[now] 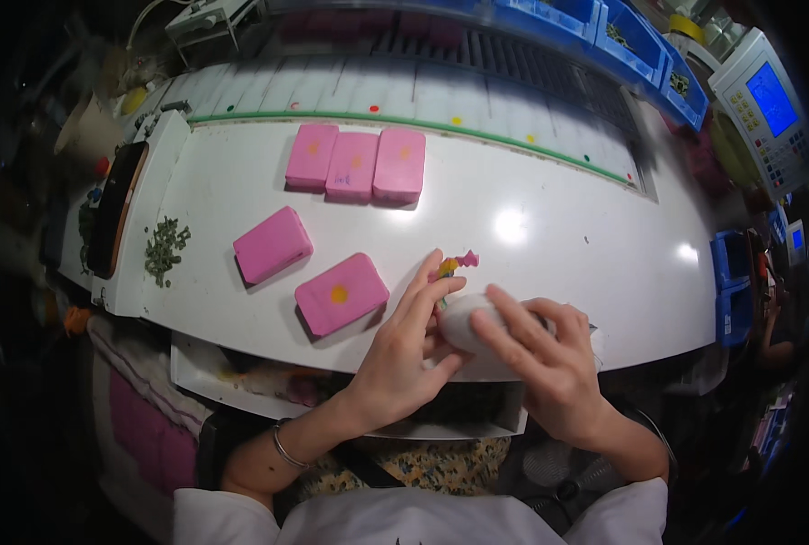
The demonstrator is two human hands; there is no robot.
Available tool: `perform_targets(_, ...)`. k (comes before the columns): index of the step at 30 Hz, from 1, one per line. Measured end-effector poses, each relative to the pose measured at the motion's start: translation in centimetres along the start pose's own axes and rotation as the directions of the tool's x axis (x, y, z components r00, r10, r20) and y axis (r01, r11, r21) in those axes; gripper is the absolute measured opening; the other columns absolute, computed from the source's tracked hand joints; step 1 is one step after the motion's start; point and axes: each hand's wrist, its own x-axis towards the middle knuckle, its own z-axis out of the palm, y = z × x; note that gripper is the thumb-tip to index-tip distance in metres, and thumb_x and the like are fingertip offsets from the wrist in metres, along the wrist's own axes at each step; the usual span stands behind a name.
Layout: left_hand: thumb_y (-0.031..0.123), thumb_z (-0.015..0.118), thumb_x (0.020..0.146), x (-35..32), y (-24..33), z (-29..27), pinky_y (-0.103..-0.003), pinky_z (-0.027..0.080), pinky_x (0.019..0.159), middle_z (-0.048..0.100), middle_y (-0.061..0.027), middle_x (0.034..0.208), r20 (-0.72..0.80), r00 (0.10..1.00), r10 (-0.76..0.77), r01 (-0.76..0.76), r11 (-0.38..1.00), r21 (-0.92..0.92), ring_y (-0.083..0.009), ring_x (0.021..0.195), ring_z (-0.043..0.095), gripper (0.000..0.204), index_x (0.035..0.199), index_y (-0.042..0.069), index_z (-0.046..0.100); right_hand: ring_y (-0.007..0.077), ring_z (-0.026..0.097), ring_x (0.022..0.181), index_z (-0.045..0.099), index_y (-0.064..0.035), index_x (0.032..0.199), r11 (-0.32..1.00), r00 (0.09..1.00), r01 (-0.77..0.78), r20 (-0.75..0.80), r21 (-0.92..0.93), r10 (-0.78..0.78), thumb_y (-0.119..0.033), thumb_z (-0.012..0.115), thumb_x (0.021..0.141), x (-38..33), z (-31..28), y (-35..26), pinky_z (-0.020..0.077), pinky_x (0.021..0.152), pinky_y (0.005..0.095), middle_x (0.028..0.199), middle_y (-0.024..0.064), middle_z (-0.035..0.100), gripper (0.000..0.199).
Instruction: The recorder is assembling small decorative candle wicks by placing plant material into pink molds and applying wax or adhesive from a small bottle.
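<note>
The sleeves (227,520) are white; the bracelet (279,445), silvery.

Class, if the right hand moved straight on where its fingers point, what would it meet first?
The pale rounded object at the right hand; beyond it, probably the left hand, though depth is unclear.

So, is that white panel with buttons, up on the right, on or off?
On: the white panel has its screen lit bright blue.

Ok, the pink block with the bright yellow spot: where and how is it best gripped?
The pink block is probably best pinched mid-length across its two long sides, from above: it lies flat on the white table, and its width is the narrower span.
</note>
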Motion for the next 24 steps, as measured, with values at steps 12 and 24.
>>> perform_targets(12,0.002,0.054,0.088,-0.2,0.9,-2.0,-0.028,0.050,0.080,0.047,-0.0141,0.124,0.387,0.911,-0.145,0.406,0.489,-0.772,-0.0247,0.106,0.057,0.031,0.117,-0.007,0.045,0.0272,0.055,0.093,0.055,-0.0052,0.122,0.804,0.962,-0.146,-0.108,0.576,0.252,0.012,0.060,0.068,3.0,-1.1,0.2,0.0481,0.073,0.0331,0.114,0.0128,0.057,0.056)
perform_targets(24,0.012,0.074,0.073,-2.3,2.3,-4.5,-0.037,0.047,0.085,0.049,-0.0164,0.120,-0.360,0.931,0.057,0.058,0.952,0.301,-0.0284,0.103,0.055,0.051,0.116,-0.002,0.050,0.0126,0.061,0.072,0.061,0.0028,0.092,0.514,0.933,-0.244,0.054,0.822,0.356,0.003,0.065,0.078,3.6,0.6,0.9,0.0495,0.064,0.0236,0.085,0.0080,0.061,0.015)
